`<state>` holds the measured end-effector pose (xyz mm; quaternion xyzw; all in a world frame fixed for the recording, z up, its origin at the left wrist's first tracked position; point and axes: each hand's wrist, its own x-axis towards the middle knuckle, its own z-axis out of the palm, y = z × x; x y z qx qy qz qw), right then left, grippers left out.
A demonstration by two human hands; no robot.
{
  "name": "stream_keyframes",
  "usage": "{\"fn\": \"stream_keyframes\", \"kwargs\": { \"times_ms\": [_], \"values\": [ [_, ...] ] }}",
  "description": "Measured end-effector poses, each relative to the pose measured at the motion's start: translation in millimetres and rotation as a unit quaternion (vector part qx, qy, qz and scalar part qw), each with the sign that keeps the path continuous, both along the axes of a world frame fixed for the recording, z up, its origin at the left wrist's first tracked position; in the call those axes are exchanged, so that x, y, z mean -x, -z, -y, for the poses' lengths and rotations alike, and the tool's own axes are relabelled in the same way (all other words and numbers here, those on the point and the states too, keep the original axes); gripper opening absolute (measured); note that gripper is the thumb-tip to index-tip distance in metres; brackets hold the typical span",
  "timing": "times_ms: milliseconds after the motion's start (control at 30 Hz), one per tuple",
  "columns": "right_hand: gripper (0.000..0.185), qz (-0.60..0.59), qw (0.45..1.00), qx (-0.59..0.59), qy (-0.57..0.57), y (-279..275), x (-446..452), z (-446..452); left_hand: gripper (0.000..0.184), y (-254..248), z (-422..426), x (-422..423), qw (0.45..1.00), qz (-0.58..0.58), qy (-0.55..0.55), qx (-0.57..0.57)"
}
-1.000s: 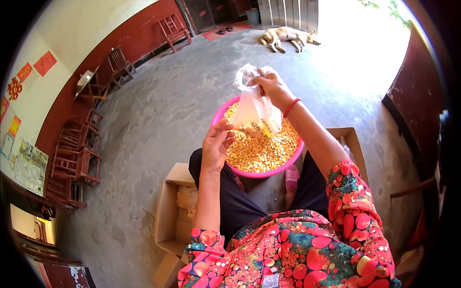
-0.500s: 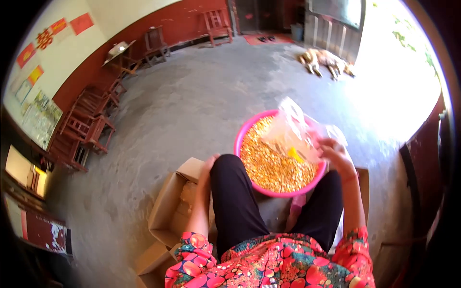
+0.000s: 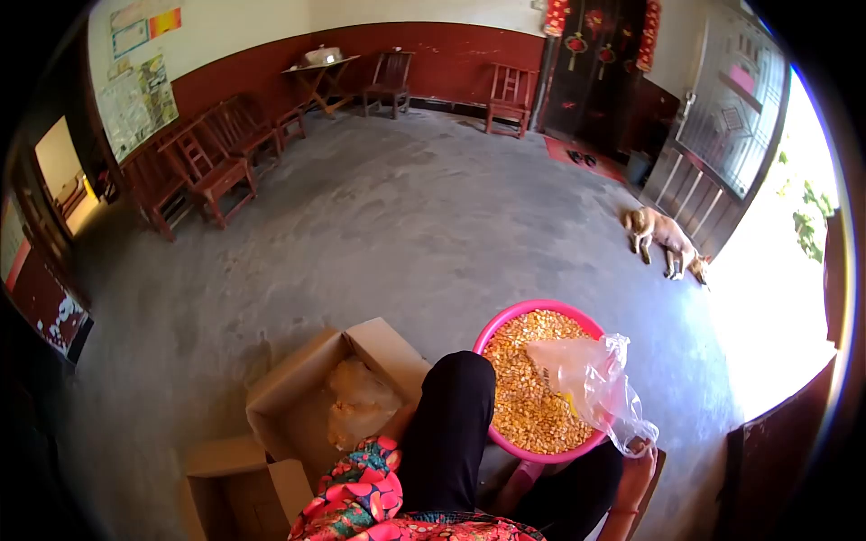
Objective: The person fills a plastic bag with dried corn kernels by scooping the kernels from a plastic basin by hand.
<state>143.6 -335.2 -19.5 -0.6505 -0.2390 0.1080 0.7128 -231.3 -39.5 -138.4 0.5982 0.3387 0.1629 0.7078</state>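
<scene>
My right hand [image 3: 639, 462] pinches the edge of a clear plastic bag [image 3: 591, 374], beside my right knee. The bag drapes over the right side of a pink basin [image 3: 492, 332] filled with yellow corn kernels [image 3: 532, 397]. A small yellow thing shows through or under the bag, too unclear to name. Only part of my left forearm [image 3: 399, 424] shows, between the flowered sleeve and my left knee. My left hand's fingers are hidden. Near that arm stands an open cardboard box [image 3: 298, 374] with a crumpled clear bag [image 3: 359, 401] in it.
A second open cardboard box [image 3: 230, 491] stands at the lower left. A dog [image 3: 666, 233] lies by the open door [image 3: 717, 135]. Wooden chairs [image 3: 212, 171] and a small table [image 3: 320, 68] line the walls. Dark shoes [image 3: 582, 159] rest on a red mat.
The view has tilted up and turned left. My right hand has drawn back toward my right knee, stretching the bag across the basin's right side. My left hand has left the knee.
</scene>
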Motion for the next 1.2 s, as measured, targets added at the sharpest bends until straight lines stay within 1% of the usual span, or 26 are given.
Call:
{"fn": "stream_keyframes", "kwargs": {
  "times_ms": [33,67,100,133,167,200,233,267,300,367,400,467,500,533,567,633,667,800,867,900,967,1000,1100,1167,1200],
  "values": [
    [0.020,0.010,1.000,0.018,0.024,-0.9,3.4,0.2,0.019,1.3,1.2,1.1,1.000,-0.002,-0.001,0.000],
    [0.021,-0.105,0.993,-0.038,0.034,1.0,1.3,2.8,0.019,1.9,0.3,1.1,1.000,-0.002,-0.001,0.001],
    [0.021,-0.219,0.970,-0.093,0.043,5.6,-1.3,6.7,0.019,3.9,1.2,1.5,1.000,-0.004,-0.003,0.001],
    [0.023,0.211,0.968,0.123,0.049,20.1,-3.7,10.9,0.019,4.9,2.1,2.4,1.000,-0.004,-0.004,-0.001],
    [0.023,0.214,0.969,0.118,0.042,28.9,-16.9,15.2,0.019,5.9,2.3,3.5,1.000,-0.003,-0.006,-0.003],
    [0.022,0.083,0.994,0.065,0.022,37.5,-41.3,13.9,0.019,6.0,4.6,6.1,1.000,-0.004,-0.012,-0.005],
    [0.022,-0.054,0.998,0.018,0.008,42.5,-56.3,16.6,0.019,5.8,6.1,6.0,1.000,-0.004,-0.012,-0.006],
    [0.021,0.015,0.995,0.095,0.006,45.2,-63.0,12.4,0.019,6.2,7.0,6.1,1.000,-0.003,-0.013,-0.008],
    [0.021,0.011,0.996,0.092,0.003,57.6,-75.0,10.7,0.018,6.6,7.8,6.7,1.000,-0.003,-0.015,-0.008],
    [0.023,0.120,0.977,0.167,-0.059,107.7,-112.7,8.8,0.018,6.0,8.5,5.2,1.000,-0.002,-0.017,-0.011],
    [0.024,0.175,0.960,0.201,-0.089,121.7,-120.1,4.5,0.018,5.2,9.1,5.3,1.000,-0.004,-0.016,-0.013],
    [0.022,0.315,0.892,0.320,-0.060,112.5,-87.1,-15.9,0.018,4.2,10.8,4.2,1.000,-0.005,-0.013,-0.016],
    [0.024,0.432,0.791,0.431,-0.032,106.6,-76.5,-25.0,0.018,4.5,12.0,4.3,1.000,-0.006,-0.012,-0.016],
    [0.026,0.443,0.796,0.408,-0.052,86.9,-61.0,-32.4,0.018,3.8,12.8,5.1,1.000,-0.007,-0.014,-0.017],
    [0.026,0.441,0.798,0.407,-0.053,81.0,-60.8,-35.4,0.018,3.6,13.2,6.0,1.000,-0.010,-0.009,-0.015],
    [0.024,0.417,0.779,0.453,-0.118,75.8,-64.7,-39.4,0.018,3.2,15.0,7.5,1.000,-0.013,-0.013,-0.018],
    [0.023,0.416,0.789,0.439,-0.109,77.4,-64.2,-40.4,0.018,3.2,15.9,8.7,1.000,-0.014,-0.013,-0.019],
    [0.024,0.425,0.800,0.416,-0.080,85.1,-64.9,-39.7,0.017,5.2,17.7,11.6,1.000,-0.020,-0.013,-0.020],
    [0.024,0.376,0.833,0.400,-0.064,69.6,-52.8,-35.7,0.017,6.0,20.2,13.8,1.000,-0.023,-0.011,-0.016],
    [0.024,0.375,0.833,0.400,-0.067,68.8,-52.5,-35.0,0.017,5.2,20.1,14.8,0.999,-0.025,-0.013,-0.016],
    [0.024,0.367,0.816,0.444,-0.058,68.9,-54.9,-35.4,0.017,6.0,22.1,18.2,0.999,-0.029,-0.012,-0.015],
    [0.029,0.381,0.804,0.452,-0.064,68.0,-55.1,-34.5,0.017,6.4,23.5,19.0,0.999,-0.029,-0.014,-0.015],
    [0.027,0.376,0.810,0.446,-0.056,65.6,-51.5,-35.6,0.017,7.5,24.3,23.6,0.999,-0.033,-0.018,-0.011],
    [0.021,0.382,0.774,0.501,-0.063,68.7,-51.2,-35.8,0.017,10.8,23.6,26.1,0.999,-0.037,-0.021,-0.009],
    [0.019,0.364,0.808,0.461,-0.044,68.3,-48.5,-35.2,0.017,11.8,22.3,26.2,0.999,-0.039,-0.020,-0.007]
  ]
}}
